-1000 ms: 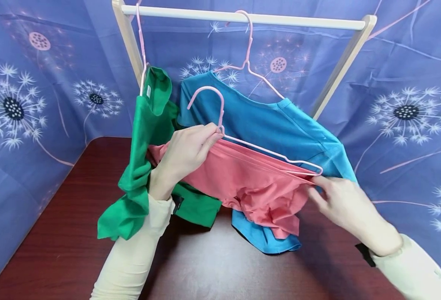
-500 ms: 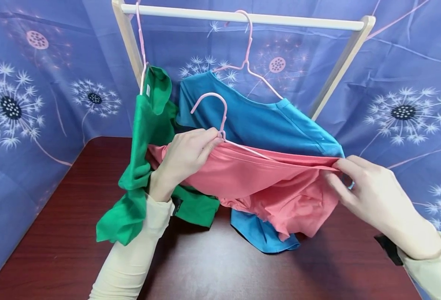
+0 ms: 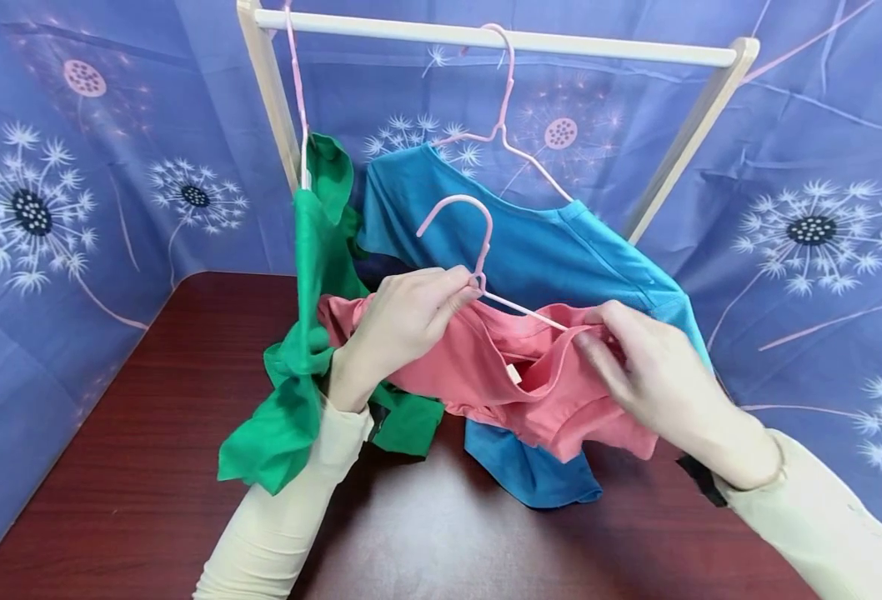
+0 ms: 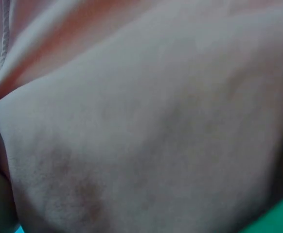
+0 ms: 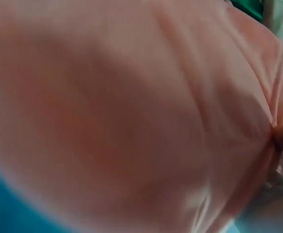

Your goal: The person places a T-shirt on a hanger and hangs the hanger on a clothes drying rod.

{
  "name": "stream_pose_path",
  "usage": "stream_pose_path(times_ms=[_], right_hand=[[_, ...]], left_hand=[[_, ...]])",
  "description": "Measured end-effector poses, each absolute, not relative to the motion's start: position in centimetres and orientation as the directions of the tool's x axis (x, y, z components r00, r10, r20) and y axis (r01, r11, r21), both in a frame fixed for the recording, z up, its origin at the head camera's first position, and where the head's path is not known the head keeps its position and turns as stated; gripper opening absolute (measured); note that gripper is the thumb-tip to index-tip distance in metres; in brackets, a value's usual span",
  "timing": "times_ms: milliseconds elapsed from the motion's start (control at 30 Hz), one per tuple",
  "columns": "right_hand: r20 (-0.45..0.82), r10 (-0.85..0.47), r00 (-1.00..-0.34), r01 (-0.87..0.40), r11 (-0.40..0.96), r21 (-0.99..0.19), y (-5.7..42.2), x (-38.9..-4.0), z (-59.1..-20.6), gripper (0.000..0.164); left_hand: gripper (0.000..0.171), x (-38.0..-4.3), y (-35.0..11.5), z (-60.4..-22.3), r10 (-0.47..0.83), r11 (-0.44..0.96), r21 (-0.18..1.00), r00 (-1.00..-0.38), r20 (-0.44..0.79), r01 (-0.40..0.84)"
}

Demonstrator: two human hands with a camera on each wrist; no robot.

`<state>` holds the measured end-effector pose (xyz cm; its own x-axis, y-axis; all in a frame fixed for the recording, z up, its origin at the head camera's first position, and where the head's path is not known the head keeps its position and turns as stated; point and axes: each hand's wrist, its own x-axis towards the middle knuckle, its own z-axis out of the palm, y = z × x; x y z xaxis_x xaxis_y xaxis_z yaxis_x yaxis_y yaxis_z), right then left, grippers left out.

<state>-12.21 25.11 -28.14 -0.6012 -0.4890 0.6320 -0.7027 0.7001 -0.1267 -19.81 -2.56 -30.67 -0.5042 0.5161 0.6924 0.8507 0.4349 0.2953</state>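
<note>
My left hand [image 3: 414,312] pinches a pink hanger [image 3: 488,242] at the base of its hook, together with the edge of a coral-pink shirt [image 3: 471,358]. The hook stands up free above the fingers. With thumb and fingers my right hand [image 3: 654,375] grips the shirt near its neckline, which gapes and shows a white label [image 3: 513,374] inside. The hanger's left arm is hidden by the left hand and cloth; its right arm runs into the neckline. Close-up coral-pink cloth [image 5: 132,107] fills most of the right wrist view, and similar cloth [image 4: 132,97] fills the left wrist view.
Behind stands a clothes rack with a white rail [image 3: 598,46]. A blue shirt [image 3: 516,225] hangs there on a pink hanger. A green shirt [image 3: 313,275] hangs at the left, draped against the left forearm. A dark red-brown table [image 3: 148,433] lies below.
The right hand first moved right, drawing the shirt's edge over the hanger's right end, then came back left. The neckline now gapes with its label showing. The left hand and hanger shifted slightly right.
</note>
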Motion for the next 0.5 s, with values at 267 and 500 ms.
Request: stream_pose_path(times_ms=[267,500], right_hand=[[0.598,-0.489,-0.635,-0.692,0.704,-0.159,23.5,-12.9,-29.8,0.025],[0.64,-0.467,-0.61,-0.697,0.701,-0.153,24.1,-13.0,-30.2,0.023]], left_hand=[[0.014,-19.6,-1.8,-30.9,0.507,0.428,0.264,-0.472,0.722,0.864],[0.014,-20.0,-2.3,-30.9,0.515,0.474,0.254,-0.499,0.697,0.843]])
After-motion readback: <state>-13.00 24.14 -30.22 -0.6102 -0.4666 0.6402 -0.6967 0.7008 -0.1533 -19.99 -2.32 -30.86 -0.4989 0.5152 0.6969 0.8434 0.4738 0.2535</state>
